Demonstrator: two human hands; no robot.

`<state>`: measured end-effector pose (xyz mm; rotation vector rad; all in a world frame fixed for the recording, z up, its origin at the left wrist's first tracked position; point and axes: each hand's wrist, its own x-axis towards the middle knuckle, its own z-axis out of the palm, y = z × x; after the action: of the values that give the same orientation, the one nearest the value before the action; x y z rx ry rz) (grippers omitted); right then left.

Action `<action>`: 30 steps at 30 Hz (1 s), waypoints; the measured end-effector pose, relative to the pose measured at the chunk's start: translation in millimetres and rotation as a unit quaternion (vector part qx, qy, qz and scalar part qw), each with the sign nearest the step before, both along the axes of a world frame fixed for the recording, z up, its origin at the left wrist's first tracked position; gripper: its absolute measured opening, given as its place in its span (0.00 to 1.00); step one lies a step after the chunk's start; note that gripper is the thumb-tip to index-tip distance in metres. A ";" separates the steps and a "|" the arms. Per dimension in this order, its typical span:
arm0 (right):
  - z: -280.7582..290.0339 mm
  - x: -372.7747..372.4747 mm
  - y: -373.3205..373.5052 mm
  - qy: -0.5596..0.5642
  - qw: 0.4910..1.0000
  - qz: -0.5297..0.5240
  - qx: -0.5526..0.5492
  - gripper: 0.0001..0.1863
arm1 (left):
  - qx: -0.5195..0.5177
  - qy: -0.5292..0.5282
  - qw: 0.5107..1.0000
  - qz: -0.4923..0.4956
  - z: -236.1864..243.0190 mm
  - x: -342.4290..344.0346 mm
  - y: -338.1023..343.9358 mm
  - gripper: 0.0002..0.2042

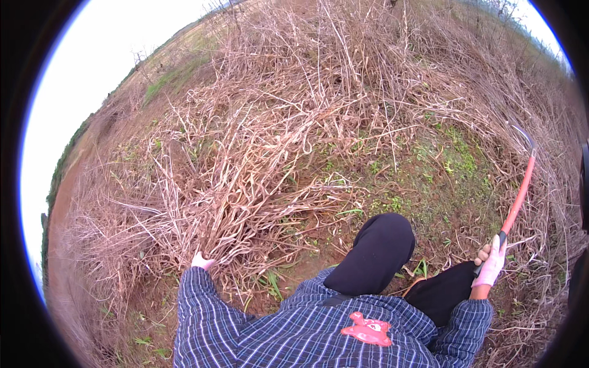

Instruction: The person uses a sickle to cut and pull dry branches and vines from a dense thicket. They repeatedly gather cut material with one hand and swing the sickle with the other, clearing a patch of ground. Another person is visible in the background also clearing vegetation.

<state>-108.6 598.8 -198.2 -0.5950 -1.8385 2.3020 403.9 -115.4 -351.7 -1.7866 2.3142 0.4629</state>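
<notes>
Outdoors on green-flecked ground (451,205), dry stalks (242,196) at left hand (202,261); pale sky (116,49)

This is open, sloping farmland or rough field, shown by tangled, dry, straw-coloured stalks (343,67), brown soil with low green weeds (454,162), a dark-green strip of distant vegetation (59,175) and bright white sky (116,55).

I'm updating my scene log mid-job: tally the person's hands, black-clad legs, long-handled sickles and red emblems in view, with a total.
Hands: 2 (left hand at the dry stalks, right hand gripping the sickle)
Black-clad legs: 2 (left leg, right leg)
Sickles: 1, red-handled
Red emblems: 1, the red emblem on the checked garment
Total: 6
</notes>
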 end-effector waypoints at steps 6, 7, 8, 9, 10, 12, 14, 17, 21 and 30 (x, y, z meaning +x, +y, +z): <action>3.2 1.1 -7.5 0.008 0.998 0.039 -0.041 0.15 | 0.062 0.450 0.889 0.054 18.3 54.7 -46.2 0.14; 3.7 1.0 -7.1 0.008 0.998 0.048 -0.048 0.13 | 0.111 0.622 0.705 0.322 24.3 53.5 -53.9 0.11; 3.6 1.1 -6.7 0.017 0.997 0.060 -0.054 0.13 | 0.070 0.603 0.704 0.368 36.4 51.5 -63.4 0.12; 3.8 0.8 -5.7 0.016 0.996 0.067 -0.047 0.14 | 0.015 0.542 0.768 0.342 50.2 50.5 -68.0 0.11; 3.6 1.1 -5.0 0.016 0.995 0.070 -0.063 0.15 | -0.033 0.485 0.816 0.312 63.2 41.8 -72.0 0.12; 4.1 1.1 -2.3 0.008 0.995 0.088 -0.053 0.17 | -0.022 0.502 0.836 0.221 89.4 4.7 -74.9 0.12; 5.0 1.1 0.7 -0.005 0.994 0.103 -0.024 0.17 | -0.059 0.527 0.832 0.161 103.4 -63.4 -55.4 0.12; 10.7 -4.7 3.8 -0.079 0.988 0.132 0.023 0.18 | -0.008 0.564 0.817 0.123 130.9 -201.2 17.4 0.12; 15.9 -39.7 -9.4 -0.145 0.964 0.203 0.095 0.13 | 0.168 0.628 0.734 -0.197 187.2 -347.3 189.3 0.08; -90.4 -242.3 -141.4 -0.156 0.945 0.250 0.138 0.09 | 0.179 0.472 0.706 -0.496 222.5 -439.8 356.2 0.13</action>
<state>-350.9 457.4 -288.5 -0.5201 -2.6756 2.2495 -35.9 240.7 -129.1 0.1755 2.9374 1.6605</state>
